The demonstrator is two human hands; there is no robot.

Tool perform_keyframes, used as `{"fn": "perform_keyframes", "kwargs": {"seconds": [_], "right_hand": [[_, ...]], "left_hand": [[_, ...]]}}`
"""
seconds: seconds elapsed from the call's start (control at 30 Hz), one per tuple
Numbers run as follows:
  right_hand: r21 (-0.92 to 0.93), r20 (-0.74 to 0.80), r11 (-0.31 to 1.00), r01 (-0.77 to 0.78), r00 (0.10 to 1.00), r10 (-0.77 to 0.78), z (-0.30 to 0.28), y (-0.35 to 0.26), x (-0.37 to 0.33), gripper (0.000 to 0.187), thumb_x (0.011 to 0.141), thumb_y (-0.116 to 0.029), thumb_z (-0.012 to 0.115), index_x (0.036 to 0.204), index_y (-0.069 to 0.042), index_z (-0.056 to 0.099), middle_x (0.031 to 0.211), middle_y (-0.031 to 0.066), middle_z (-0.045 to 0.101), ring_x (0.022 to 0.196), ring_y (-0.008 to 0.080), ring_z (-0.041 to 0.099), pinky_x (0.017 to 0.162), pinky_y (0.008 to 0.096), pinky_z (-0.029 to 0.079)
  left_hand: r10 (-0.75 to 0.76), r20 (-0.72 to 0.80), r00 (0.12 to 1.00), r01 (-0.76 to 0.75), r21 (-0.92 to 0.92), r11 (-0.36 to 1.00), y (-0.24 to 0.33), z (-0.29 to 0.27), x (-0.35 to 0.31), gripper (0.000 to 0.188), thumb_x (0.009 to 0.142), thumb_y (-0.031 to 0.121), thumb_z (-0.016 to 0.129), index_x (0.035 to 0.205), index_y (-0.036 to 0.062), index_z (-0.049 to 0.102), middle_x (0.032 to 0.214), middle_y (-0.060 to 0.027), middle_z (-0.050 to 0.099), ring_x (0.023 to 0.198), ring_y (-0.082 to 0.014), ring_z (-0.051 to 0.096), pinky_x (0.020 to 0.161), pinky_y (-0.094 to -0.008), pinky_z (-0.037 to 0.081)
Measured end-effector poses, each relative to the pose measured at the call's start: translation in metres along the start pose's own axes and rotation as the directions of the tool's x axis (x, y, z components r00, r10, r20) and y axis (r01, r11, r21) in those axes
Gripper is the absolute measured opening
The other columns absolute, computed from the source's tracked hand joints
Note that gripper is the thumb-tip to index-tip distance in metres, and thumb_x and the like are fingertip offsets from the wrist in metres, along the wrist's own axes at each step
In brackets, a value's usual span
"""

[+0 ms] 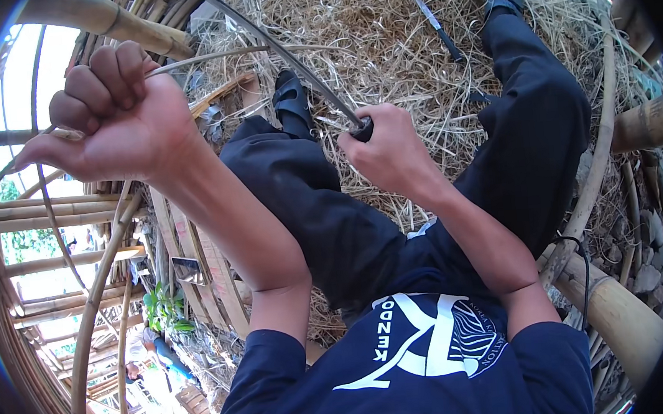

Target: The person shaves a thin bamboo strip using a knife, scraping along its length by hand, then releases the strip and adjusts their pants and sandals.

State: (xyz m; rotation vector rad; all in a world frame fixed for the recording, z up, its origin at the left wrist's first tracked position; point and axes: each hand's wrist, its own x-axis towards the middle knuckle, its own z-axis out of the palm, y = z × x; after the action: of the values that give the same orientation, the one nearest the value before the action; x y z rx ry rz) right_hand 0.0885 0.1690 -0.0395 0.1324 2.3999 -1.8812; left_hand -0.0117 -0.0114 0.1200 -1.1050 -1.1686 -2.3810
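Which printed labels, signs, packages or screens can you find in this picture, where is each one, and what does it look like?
Shirt print: bottom centre, on the person's dark navy T-shirt; white lettering with a large angular emblem and a round, line-patterned shape.
No packages, signs or screens can be made out elsewhere.

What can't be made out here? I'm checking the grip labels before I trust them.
Head view only:
- Dark strip's lower end: buried inside the right hand.
- Thin cane: its gripped part is hidden in the left hand's fist.
- Knife on the straw: too small to tell details.
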Motion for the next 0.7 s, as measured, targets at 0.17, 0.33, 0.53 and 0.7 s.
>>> {"fn": "perform_keyframes", "kwargs": {"seconds": [0.17,0.33,0.53,0.7], "right_hand": [[-0.034,-0.060,0.994,0.105,0.992,-0.107,0.002,-0.009,-0.007,0.026,0.075,-0.019,0.063,0.076,0.007,0.066,0.062,0.0234,0.061,0.063,0.0380,0.064,0.063,0.0418,0.051],[-0.033,-0.033,0.999,0.017,0.999,-0.018,0.000,0.007,-0.001,0.025,0.075,-0.019,0.063,0.074,0.006,0.065,0.062,0.0239,0.060,0.063,0.0394,0.063,0.063,0.0427,0.050],[0.013,-0.015,0.994,0.111,0.994,-0.111,-0.004,-0.019,-0.012,0.026,0.075,-0.019,0.063,0.072,0.007,0.063,0.060,0.0247,0.058,0.063,0.0397,0.062,0.063,0.0438,0.049],[-0.026,-0.045,0.998,0.049,0.998,-0.050,-0.003,0.012,-0.001,0.026,0.075,-0.018,0.062,0.072,0.007,0.062,0.060,0.0251,0.058,0.062,0.0405,0.061,0.062,0.0432,0.049]], "left_hand": [[0.016,0.048,0.999,-0.019,0.065,0.998,0.000,0.003,0.000,0.072,0.083,0.079,0.035,0.053,0.0178,0.013,0.052,0.0047,0.013,0.054,-0.0116,0.009,0.053,-0.0302,0.010],[-0.009,0.057,0.998,0.012,-0.058,0.998,-0.002,0.012,-0.001,0.072,0.083,0.080,0.035,0.053,0.0176,0.013,0.052,0.0045,0.013,0.054,-0.0116,0.009,0.052,-0.0301,0.010],[0.029,0.050,0.998,-0.033,0.073,0.997,-0.001,0.016,-0.002,0.073,0.082,0.080,0.036,0.054,0.0178,0.013,0.052,0.0044,0.012,0.054,-0.0117,0.008,0.052,-0.0301,0.009],[-0.005,0.069,0.998,0.005,0.005,1.000,-0.004,0.015,-0.003,0.072,0.081,0.080,0.039,0.055,0.0181,0.013,0.053,0.0045,0.011,0.054,-0.0116,0.008,0.053,-0.0302,0.009]]}}
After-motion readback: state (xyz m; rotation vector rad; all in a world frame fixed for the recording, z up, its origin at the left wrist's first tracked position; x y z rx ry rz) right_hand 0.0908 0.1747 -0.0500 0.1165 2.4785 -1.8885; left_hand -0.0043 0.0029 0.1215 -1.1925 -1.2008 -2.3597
